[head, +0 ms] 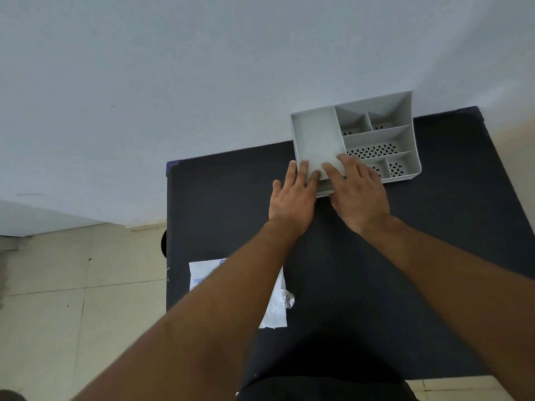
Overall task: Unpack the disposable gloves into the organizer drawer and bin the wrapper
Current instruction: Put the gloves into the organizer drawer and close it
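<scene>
A grey organizer (376, 134) with several open compartments stands at the far side of the dark table (434, 256), against the wall. A low drawer front (324, 193) sticks out slightly at its near left corner. My left hand (292, 198) and my right hand (359, 195) lie side by side there, fingers spread flat on the organizer's near left top edge, above the drawer. What the drawer holds is hidden. The white wrapper (275, 308) with blue print lies near the table's left edge, partly under my left forearm. Crumpled clear plastic (288, 298) pokes from its right side.
The table's left edge (168, 241) drops to a tiled floor (72, 299). A pale wall (202, 82) runs right behind the organizer. A dark round object (164, 243) shows just beyond the table's left edge. No bin is in view.
</scene>
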